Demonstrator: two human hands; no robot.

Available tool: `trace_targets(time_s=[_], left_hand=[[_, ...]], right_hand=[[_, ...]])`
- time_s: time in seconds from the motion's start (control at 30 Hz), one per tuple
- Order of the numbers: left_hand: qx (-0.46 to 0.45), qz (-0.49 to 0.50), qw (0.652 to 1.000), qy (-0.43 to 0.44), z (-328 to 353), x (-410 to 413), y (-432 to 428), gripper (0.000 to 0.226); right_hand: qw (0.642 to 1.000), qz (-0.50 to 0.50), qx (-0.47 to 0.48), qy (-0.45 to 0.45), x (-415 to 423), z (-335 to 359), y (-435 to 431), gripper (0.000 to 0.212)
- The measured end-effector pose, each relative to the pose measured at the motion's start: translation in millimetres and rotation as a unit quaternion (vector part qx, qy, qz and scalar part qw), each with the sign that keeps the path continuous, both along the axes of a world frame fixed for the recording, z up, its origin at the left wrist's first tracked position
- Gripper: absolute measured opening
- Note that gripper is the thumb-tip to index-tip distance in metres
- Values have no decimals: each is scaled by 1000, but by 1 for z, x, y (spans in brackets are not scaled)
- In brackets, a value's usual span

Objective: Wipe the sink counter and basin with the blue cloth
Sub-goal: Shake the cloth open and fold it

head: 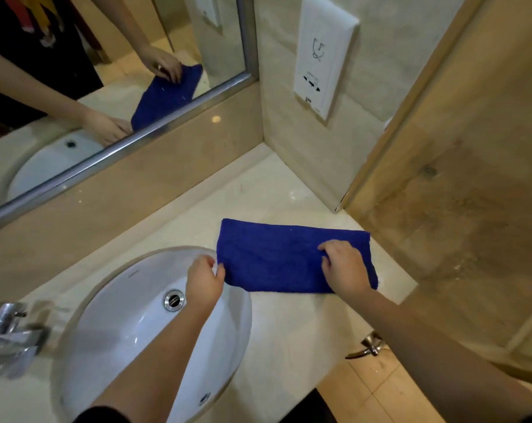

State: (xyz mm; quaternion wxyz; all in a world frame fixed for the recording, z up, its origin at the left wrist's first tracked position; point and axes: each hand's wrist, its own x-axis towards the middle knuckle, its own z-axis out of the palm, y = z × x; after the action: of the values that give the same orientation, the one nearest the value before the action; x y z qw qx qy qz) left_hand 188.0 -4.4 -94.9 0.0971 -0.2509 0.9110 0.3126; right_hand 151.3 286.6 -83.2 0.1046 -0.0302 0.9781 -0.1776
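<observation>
The blue cloth (277,257) lies folded into a flat rectangle on the pale marble counter (289,325), just right of the white oval basin (112,331). My left hand (205,280) pinches the cloth's left corner at the basin's rim, thumb and fingers closed on the edge. My right hand (344,267) rests on the cloth's right part with its fingers curled into the fabric. The chrome drain (174,300) shows in the basin beside my left forearm.
A chrome tap (8,337) stands at the left edge. A mirror (106,71) runs along the back wall, a white dispenser (324,56) hangs on the side wall, and a wooden door (460,178) with a metal handle (368,346) bounds the right.
</observation>
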Motion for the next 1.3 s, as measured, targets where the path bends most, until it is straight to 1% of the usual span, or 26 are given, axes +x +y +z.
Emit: trace_targets(time_s=[0.07,0.13,0.17,0.23,0.27,0.3,0.37,0.47,0.57,0.63,0.73,0.83,0.93,0.97,1.03,1.1,1.17,1.2,1.23,1.3], left_hand=[[47,39,996,-58,-11,12,5,41],[130,103,976,-144,-16,18,10,57],[191,142,955,-177,-16,18,13,60],[325,220,897,-205,-12,17,15,52],[367,239,878,-192,-11,17,15,46],[391,251,869,-169,-12,18,15,40],[409,272,863,-120,-12,17,12,32],[427,296,850,-81,-5,15,8,30],[445,309,839,-53,6,15,10,30],[456,314,832,-33,11,16,15,30],[463,307,831,-3,16,15,20,30],[454,260,852,27,26,9,21,22],[455,204,865,52,42,0,19,18],[453,185,870,58,49,-3,18,18],[452,142,878,71,64,-10,14,20],[447,95,886,85,83,-18,12,18],[434,55,893,103,103,-26,13,16],[427,37,896,115,114,-31,14,15],[419,17,899,127,126,-35,15,14],[388,-41,908,154,150,-45,16,13]], right_hand=[[999,47,5,-13,4,-3,-16,30],[996,89,8,-22,7,-5,-30,32],[994,105,13,-24,8,-7,-34,34],[992,123,25,-33,11,-10,-39,37],[991,127,32,-40,13,-12,-40,39],[990,128,38,-46,15,-13,-41,40],[988,134,54,-53,16,-14,-40,41],[986,149,67,-33,3,-11,-43,35],[989,145,15,2,-28,-5,-55,32],[988,149,-29,3,-49,-4,-67,40],[979,188,-60,-50,-69,-6,-89,48],[963,228,-106,-98,-80,-6,-113,59],[947,214,-166,-175,-91,0,-127,79],[938,198,-191,-209,-95,4,-129,81],[918,167,-240,-267,-101,15,-131,78],[902,141,-273,-302,-108,28,-129,69],[894,128,-298,-309,-113,43,-125,63],[893,129,-311,-300,-114,53,-124,63],[895,134,-322,-278,-116,64,-122,66],[910,163,-327,-194,-119,93,-120,78]])
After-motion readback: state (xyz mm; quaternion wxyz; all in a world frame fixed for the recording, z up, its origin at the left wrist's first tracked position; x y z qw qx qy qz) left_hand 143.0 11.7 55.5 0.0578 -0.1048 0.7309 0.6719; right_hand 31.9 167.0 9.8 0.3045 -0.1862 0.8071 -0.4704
